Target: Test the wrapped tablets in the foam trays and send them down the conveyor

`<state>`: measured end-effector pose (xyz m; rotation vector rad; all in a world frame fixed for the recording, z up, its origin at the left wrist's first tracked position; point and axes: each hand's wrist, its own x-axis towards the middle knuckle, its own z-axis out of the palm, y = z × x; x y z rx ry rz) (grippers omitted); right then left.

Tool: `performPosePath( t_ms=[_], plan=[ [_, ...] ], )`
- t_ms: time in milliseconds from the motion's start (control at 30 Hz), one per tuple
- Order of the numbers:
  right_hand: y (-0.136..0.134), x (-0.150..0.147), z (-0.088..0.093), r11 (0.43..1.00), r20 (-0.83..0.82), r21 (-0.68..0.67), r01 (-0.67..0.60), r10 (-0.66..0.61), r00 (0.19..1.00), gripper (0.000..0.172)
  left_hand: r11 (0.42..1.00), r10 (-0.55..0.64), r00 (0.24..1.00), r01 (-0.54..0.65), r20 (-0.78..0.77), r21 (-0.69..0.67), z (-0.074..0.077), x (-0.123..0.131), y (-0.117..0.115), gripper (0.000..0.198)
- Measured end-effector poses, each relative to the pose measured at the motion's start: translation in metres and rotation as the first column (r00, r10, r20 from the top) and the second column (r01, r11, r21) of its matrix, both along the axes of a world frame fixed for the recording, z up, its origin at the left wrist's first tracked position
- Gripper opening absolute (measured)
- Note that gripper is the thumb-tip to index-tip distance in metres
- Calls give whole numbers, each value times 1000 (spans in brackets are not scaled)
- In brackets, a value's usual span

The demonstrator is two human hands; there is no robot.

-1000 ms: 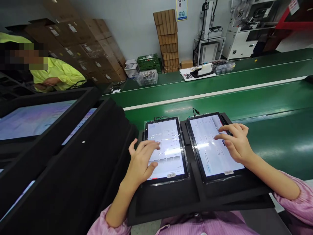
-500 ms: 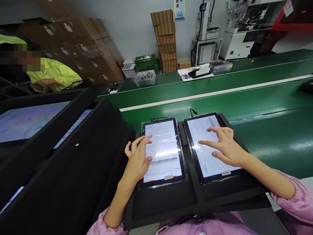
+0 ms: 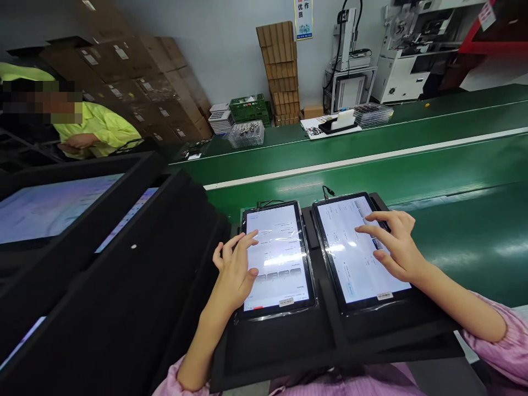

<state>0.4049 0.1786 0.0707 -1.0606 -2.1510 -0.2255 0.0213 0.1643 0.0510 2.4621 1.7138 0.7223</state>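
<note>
Two lit tablets lie side by side in a black foam tray (image 3: pixel 322 335) in front of me. My left hand (image 3: pixel 235 267) hovers over the left tablet (image 3: pixel 280 258), fingers apart, the forefinger touching the screen near its upper left. On the right tablet (image 3: pixel 355 258) my right hand (image 3: pixel 391 242) rests with fingers spread, the fingertips on the upper right of the screen. Neither hand holds anything. A cable plugs into the top edge of each tablet.
The tray sits at the near edge of a green conveyor belt (image 3: pixel 412 165). Tall black foam racks (image 3: pixel 103 286) with more lit screens stand at my left. A person in a yellow top (image 3: pixel 99 129) sits beyond them. Cardboard boxes (image 3: pixel 165 93), crates and machines line the back wall.
My right hand moved from the middle of the right screen back to its upper right. My left forefinger stays near the upper left of the left screen, after shifting there from the middle.
</note>
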Motion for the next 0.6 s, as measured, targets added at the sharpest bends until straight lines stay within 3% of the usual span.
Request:
performPosePath(
  t_ms=[233,600],
  plan=[
    [1,1,0,997,-69,3,77,-77,995,55,1000,7,999,-7,40,-12,2,4,-1,92],
    [0,7,10,972,-155,-57,227,-233,960,68,999,-15,999,17,39,-46,1,1,0,93]
  ],
)
